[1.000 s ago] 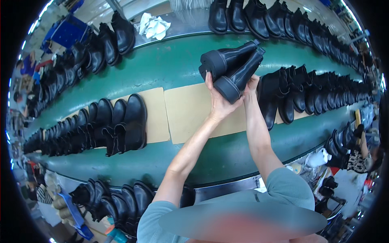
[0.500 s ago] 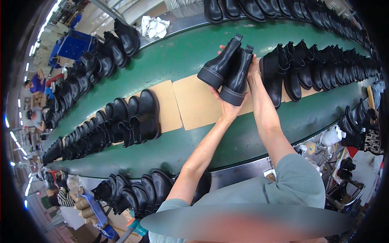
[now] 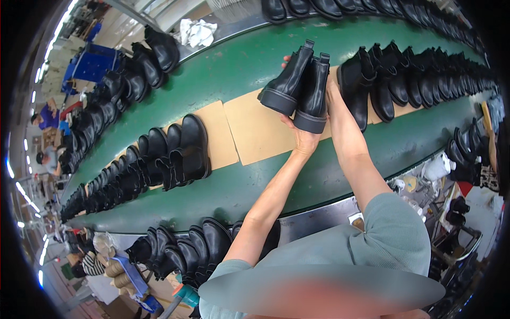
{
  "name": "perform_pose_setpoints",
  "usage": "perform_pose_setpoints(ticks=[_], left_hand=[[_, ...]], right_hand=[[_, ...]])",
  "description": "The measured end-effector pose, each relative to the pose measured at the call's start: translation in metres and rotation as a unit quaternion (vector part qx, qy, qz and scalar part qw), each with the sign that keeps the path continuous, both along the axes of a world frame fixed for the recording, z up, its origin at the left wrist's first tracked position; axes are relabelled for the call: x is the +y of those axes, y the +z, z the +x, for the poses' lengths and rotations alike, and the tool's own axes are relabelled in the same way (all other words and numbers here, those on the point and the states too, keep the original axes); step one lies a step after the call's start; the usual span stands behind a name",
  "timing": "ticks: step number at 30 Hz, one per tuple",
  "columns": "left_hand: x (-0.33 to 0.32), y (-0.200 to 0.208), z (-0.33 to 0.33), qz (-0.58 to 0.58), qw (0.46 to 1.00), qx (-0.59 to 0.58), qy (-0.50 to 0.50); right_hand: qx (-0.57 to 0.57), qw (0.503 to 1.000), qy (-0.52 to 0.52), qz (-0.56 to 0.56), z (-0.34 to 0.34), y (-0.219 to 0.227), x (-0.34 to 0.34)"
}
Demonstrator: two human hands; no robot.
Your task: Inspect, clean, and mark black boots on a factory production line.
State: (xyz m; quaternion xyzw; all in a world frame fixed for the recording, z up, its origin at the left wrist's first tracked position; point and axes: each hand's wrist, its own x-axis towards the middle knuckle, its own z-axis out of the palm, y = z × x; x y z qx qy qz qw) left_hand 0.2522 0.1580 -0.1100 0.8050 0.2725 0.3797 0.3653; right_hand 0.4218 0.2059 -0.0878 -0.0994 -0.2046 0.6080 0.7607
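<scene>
A pair of black ankle boots (image 3: 312,90) is tilted above the bench, held side by side with thick soles toward me and pull loops at the far end. My left hand (image 3: 304,140) grips them from below near the soles, its fingers partly hidden behind. On the other side, my right hand (image 3: 332,89) is closed around the shafts; fingertips show past their far left edge. Under the boots, tan cardboard sheets (image 3: 260,127) lie on the green bench (image 3: 239,196).
Rows of black boots stand on the cardboard to the left (image 3: 192,146) and right (image 3: 355,87). More boots line the far rail (image 3: 329,8) and the near edge (image 3: 212,239). Crumpled white paper (image 3: 197,33) lies at the far left. A white bottle (image 3: 436,167) sits at right.
The boots remain in both hands and have turned slightly, their shafts a little more upright. The whole view has shifted slightly.
</scene>
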Motion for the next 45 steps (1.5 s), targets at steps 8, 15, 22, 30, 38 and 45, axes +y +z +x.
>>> perform_pose_setpoints(ticks=[8,15,22,30,38,45], left_hand=[[-0.011,-0.03,0.002,-0.059,0.992,-0.096,-0.049],[-0.039,-0.036,-0.001,0.058,0.997,-0.044,0.013],[-0.05,-0.089,0.001,-0.147,0.986,-0.048,-0.065],[-0.053,-0.022,-0.018,0.064,0.996,-0.059,-0.022],[-0.062,-0.02,-0.041,0.052,0.994,-0.091,-0.03],[-0.055,0.062,-0.06,-0.446,0.823,-0.35,-0.002]], right_hand=[[0.048,0.997,-0.041,-0.051,-0.023,0.049,-0.02],[0.388,0.88,0.042,-0.271,-0.013,0.061,-0.039],[0.109,0.977,-0.053,-0.178,-0.027,0.037,-0.041],[0.075,0.982,-0.059,-0.161,-0.026,0.029,-0.044],[-0.046,0.992,0.036,-0.112,-0.036,0.037,-0.039],[-0.036,0.985,0.002,-0.171,-0.038,0.031,-0.028]])
